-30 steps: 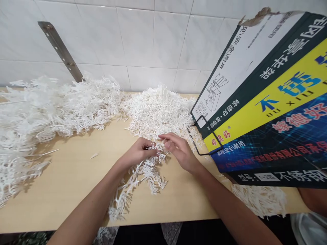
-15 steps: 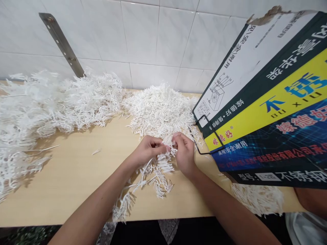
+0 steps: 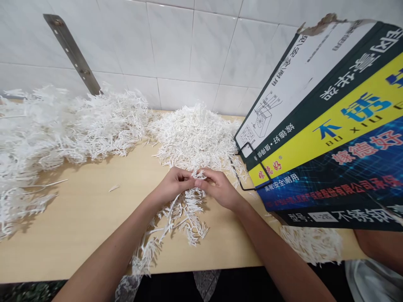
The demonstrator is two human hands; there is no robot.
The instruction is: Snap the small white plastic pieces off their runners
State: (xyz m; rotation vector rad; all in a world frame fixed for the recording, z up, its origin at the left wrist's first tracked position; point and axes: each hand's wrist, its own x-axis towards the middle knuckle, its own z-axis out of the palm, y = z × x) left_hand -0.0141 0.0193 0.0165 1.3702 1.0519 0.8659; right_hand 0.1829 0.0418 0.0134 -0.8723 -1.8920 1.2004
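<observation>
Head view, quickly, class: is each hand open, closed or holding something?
Left hand: closed, holding white strands.
Right hand: closed, pinching the same white strands.

A light brown table (image 3: 91,218) holds a fluffy white heap (image 3: 78,126) at the frame's left, a pile of white bits (image 3: 197,134) in the middle, a branchy white piece (image 3: 194,228) below it, and a smaller white pile (image 3: 313,243) lower right.
</observation>
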